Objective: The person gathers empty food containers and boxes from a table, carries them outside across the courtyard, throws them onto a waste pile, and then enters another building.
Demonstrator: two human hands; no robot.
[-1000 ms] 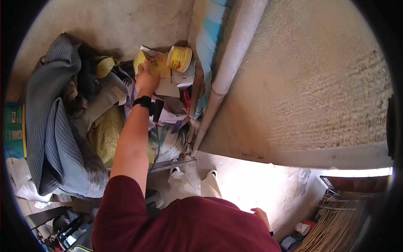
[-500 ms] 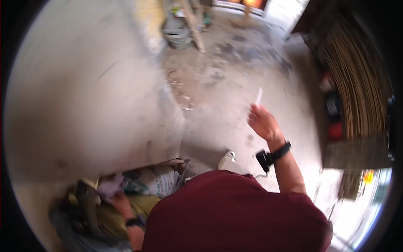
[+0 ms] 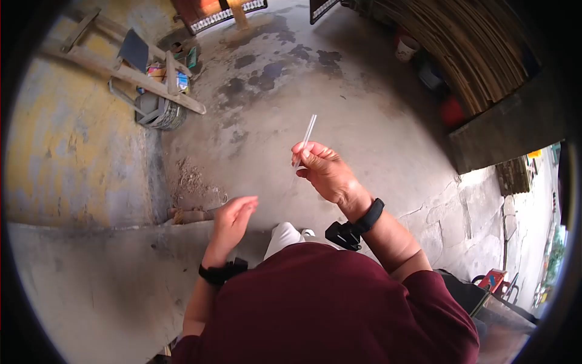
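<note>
My right hand (image 3: 327,170) pinches two thin clear tubes (image 3: 311,128) between thumb and fingers, and they look like drinking straws. They point up and away from me, over the floor; their lower ends are partly covered by the fingers. My left hand (image 3: 233,221) is in front of my body at the left, lower than the right one. Its fingers are stretched out and it holds nothing. A black band with a small device (image 3: 345,235) is strapped to my right wrist, and another black band (image 3: 221,272) is on my left wrist.
A wooden frame (image 3: 130,76) leans at the yellowed wall, beside a bucket (image 3: 162,115) with things in it. Stacked flat cardboard (image 3: 473,54) lines the right side. A grey slab-like surface (image 3: 91,285) lies at my left. Debris (image 3: 191,176) is on the concrete floor (image 3: 267,133).
My left hand has left the bags and cloths at the lower left and come up in front of me. The view has turned; my right hand still holds the tubes.
</note>
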